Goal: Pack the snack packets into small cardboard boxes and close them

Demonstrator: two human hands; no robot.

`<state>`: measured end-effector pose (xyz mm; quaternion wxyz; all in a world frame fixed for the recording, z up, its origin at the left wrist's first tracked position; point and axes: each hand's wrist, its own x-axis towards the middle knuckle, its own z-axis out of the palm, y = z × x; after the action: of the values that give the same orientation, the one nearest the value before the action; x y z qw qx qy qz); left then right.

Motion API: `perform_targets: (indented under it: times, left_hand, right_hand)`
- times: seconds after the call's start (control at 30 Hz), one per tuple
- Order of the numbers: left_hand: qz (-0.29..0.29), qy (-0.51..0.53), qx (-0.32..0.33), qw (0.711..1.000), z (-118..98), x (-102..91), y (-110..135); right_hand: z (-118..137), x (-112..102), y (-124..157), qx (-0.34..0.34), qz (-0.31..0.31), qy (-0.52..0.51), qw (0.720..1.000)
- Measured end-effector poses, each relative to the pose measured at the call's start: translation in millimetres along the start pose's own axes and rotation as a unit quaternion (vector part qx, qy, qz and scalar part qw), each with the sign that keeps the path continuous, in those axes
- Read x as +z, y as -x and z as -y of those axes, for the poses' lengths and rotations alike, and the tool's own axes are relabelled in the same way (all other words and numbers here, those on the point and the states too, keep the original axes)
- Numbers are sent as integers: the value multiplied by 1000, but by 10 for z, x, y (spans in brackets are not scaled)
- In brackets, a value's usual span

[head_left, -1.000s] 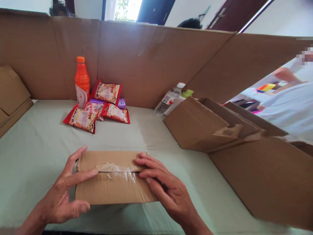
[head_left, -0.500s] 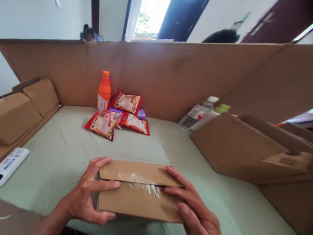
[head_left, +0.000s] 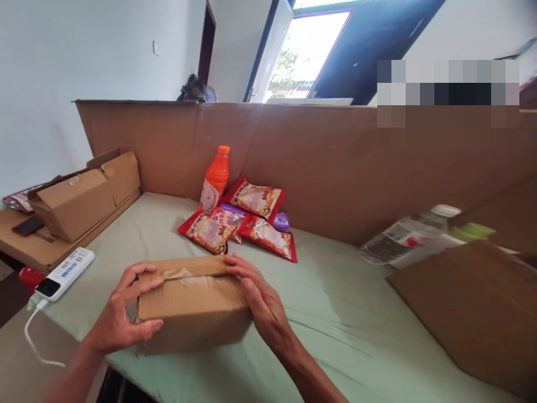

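A small taped cardboard box (head_left: 191,305) rests near the front edge of the green-covered table (head_left: 335,313). My left hand (head_left: 119,310) grips its left end, thumb on the front face and fingers curled over the top. My right hand (head_left: 258,299) clasps the right end, fingers lying along the top by the clear tape seam. The box sits slightly tilted toward me.
An orange drink bottle (head_left: 215,180) and several red snack packets (head_left: 235,224) lie at the back by a cardboard wall (head_left: 335,162). Water bottles (head_left: 411,235) and flat cardboard (head_left: 465,308) are right. An open box (head_left: 79,196), a white power strip (head_left: 65,273) and a phone (head_left: 27,225) are left.
The view has swung left and up, revealing the left-side boxes and power strip. Both hands have shifted from resting on the box top to gripping its ends, and the box has tipped toward me.
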<state>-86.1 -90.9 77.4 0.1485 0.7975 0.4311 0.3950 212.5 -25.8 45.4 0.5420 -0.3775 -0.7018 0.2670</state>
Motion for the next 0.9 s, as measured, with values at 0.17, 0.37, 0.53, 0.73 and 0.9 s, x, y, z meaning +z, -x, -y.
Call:
perform_targets:
  times: [0.17, 0.37, 0.53, 0.73, 0.9]
  left_hand:
    - [-148, -178, -22, 972, 235, -197, -34]
    - [-341, -294, -124, 884, 715, -180, -258]
    - [-321, -305, -201, 874, 1145, 0, -913]
    - [-319, -307, -268, 856, 1733, 0, -1833]
    - [-303, -308, -314, 845, 2026, 26, -2170]
  right_hand:
    - [-183, 466, -323, 25, -32, -20, 999]
    - [-600, 844, -12, 101, 28, -18, 994]
    - [-737, 891, 292, 97, 68, 27, 993]
    - [-702, 826, 291, 60, 98, 65, 991]
    - [-767, 833, 312, 57, 122, 77, 988]
